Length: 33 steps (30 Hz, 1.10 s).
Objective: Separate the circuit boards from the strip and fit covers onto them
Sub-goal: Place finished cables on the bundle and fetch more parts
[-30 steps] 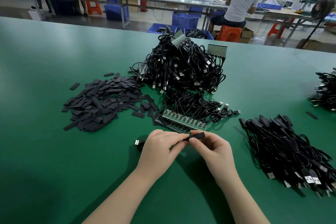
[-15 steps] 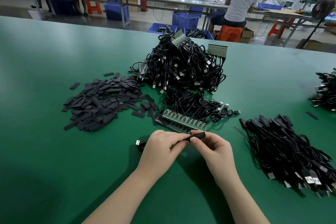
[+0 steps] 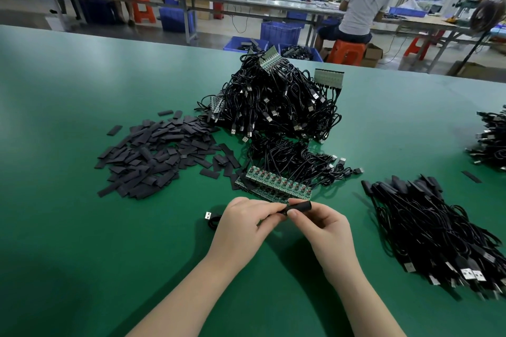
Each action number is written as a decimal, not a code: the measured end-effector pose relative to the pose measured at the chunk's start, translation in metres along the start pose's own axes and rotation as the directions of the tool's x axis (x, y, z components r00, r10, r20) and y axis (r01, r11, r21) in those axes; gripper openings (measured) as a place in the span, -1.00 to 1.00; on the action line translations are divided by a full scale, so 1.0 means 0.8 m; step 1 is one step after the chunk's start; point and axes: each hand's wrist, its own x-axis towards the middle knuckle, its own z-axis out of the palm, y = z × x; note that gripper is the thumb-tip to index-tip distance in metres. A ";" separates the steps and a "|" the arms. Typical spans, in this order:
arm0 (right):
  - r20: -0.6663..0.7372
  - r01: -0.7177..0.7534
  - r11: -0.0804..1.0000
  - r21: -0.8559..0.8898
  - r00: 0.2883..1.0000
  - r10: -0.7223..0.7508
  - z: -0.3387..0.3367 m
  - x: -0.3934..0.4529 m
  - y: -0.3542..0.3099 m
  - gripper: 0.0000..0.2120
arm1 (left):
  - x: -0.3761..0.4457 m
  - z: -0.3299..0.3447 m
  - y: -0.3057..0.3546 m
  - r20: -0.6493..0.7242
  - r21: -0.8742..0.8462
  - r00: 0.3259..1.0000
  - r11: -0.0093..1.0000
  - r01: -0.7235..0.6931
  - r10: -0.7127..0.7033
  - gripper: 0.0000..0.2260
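Both hands meet over the green table near its front. My right hand (image 3: 321, 227) pinches a black cover (image 3: 299, 206) between thumb and fingers. My left hand (image 3: 241, 224) grips the other end of the same piece, whose circuit board is hidden under the cover and fingers. Its black cable and USB plug (image 3: 209, 215) trail out left of my left hand. Just behind the hands lies a green strip of circuit boards (image 3: 276, 182) with cables attached. A heap of loose black covers (image 3: 161, 153) lies at the left.
A big tangle of black cables with more board strips (image 3: 273, 101) rises behind the strip. A pile of covered cables (image 3: 438, 230) lies at the right, another cable pile (image 3: 490, 142) at the far right edge. A seated person (image 3: 361, 3) works at a far bench.
The black cover has slid a little further along between my fingers and tilted slightly. Both hands stay in the same place.
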 end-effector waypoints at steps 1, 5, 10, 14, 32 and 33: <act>0.001 -0.001 1.000 0.016 1.000 0.001 0.001 -0.001 0.000 -0.77 | -0.001 0.000 0.001 -0.013 -0.009 1.000 1.000 -0.007 0.007 -0.81; 0.005 0.012 1.000 0.006 1.000 -0.012 0.004 -0.001 -0.001 -0.78 | -0.002 -0.001 0.000 -0.020 -0.038 1.000 0.999 -0.015 0.014 -0.78; 0.026 0.015 1.000 -0.019 1.000 -0.014 0.002 0.001 0.000 -0.78 | -0.002 0.000 -0.003 -0.023 -0.037 0.999 0.999 -0.030 0.029 -0.80; 0.039 0.041 0.999 -0.029 0.998 -0.040 0.001 0.000 -0.002 -0.73 | -0.002 0.001 -0.004 -0.013 -0.002 1.000 1.000 -0.002 0.002 -0.80; 0.025 0.047 0.994 0.096 0.998 -0.050 -0.003 -0.001 -0.005 -0.82 | 0.000 -0.003 -0.004 -0.004 0.014 1.000 1.000 0.002 -0.002 -0.75; 0.008 0.051 0.995 0.091 0.999 -0.052 -0.004 -0.001 -0.005 -0.86 | 0.001 -0.003 -0.003 -0.004 0.013 1.000 1.000 -0.003 0.003 -0.74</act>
